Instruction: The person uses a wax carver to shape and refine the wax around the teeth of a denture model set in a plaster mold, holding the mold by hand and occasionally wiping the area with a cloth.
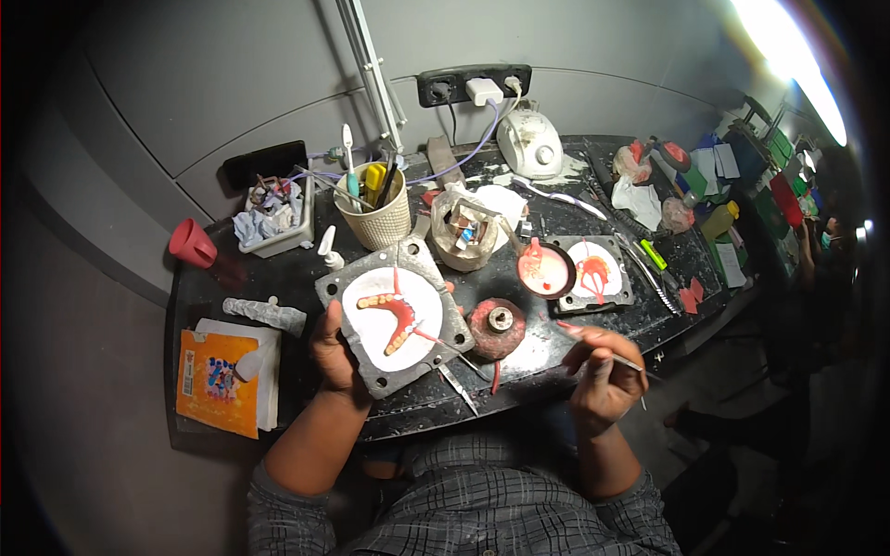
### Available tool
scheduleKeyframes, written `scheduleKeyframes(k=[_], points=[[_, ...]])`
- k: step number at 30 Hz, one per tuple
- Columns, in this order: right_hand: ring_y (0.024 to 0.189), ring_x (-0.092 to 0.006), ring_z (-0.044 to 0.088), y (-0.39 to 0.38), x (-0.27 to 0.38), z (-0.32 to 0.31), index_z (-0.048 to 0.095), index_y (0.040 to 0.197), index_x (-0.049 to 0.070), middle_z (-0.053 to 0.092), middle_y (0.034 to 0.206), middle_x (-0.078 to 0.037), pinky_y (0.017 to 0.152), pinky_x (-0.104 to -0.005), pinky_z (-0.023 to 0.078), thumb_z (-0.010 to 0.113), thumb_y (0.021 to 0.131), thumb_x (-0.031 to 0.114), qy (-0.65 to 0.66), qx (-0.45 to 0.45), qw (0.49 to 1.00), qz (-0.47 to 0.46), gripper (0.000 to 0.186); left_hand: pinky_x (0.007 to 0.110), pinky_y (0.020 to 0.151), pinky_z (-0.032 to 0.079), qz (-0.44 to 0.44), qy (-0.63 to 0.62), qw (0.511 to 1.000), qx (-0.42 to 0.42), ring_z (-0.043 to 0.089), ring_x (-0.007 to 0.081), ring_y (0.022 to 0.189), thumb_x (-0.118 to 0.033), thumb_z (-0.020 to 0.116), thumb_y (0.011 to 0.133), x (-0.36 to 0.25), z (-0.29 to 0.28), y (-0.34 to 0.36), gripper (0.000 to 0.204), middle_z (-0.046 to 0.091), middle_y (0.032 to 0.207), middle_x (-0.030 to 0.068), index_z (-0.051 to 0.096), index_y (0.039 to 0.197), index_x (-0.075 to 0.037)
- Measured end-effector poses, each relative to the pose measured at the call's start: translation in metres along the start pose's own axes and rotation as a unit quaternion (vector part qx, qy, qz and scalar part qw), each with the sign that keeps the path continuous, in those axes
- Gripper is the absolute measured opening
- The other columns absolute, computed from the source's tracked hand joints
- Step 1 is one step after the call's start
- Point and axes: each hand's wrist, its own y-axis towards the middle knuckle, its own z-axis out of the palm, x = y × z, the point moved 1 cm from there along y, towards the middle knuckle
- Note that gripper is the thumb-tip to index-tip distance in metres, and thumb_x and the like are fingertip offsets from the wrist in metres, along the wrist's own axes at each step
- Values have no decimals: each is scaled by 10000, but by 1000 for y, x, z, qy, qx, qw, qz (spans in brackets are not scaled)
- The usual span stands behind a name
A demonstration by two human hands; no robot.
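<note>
Flask half (404,374): centre-left, plaster (366,324) face up, presumably so the wax denture (403,317) shows.
Denture: bend toward 3 o'clock, open ends toward 9; long axis about 9–3.
Left hand (337,352): grasping flask at 9, thumb on rim, fingers mostly hidden beneath.
Right hand (604,378): fingers pinching slim metal tool (627,361) pencil-style, likely for fine control; red tip toward 10.
Spirit lamp (491,341): flask's 3, between hands, probably for easy reach.

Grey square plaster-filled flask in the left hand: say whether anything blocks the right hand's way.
Between the right hand and the flask, a round reddish pot with a metal top sits on the black table, apparently below their path.
</note>
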Motion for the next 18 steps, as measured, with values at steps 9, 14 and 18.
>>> scheduleKeyframes(k=[9,14,18], points=[[738,-111,621,34,-4,-29,665,1113,-48,731,1078,-176,609,-222,480,617,1082,54,-105,37,994,-20,117,775,1159,334,-8,-1,1000,-5,357,678,1434,-718,747,836,1,1,0,1196,301,1617,439,244,1670,-24],[695,-98,579,36,-7,-27,658,1108,-28,730,1075,-177,575,-221,432,616,1093,105,-157,69,984,-50,140,775,1166,320,-7,-24,1000,1,346,673,1445,-709,734,855,2,-5,-2,1157,301,1624,429,271,1667,-29],[688,-95,571,35,-9,-26,660,1111,-29,731,1072,-176,581,-222,434,617,1092,105,-154,72,984,-48,141,777,1167,315,-9,-17,1000,7,341,669,1451,-708,732,858,0,-3,-2,1147,302,1625,427,277,1665,-31]])
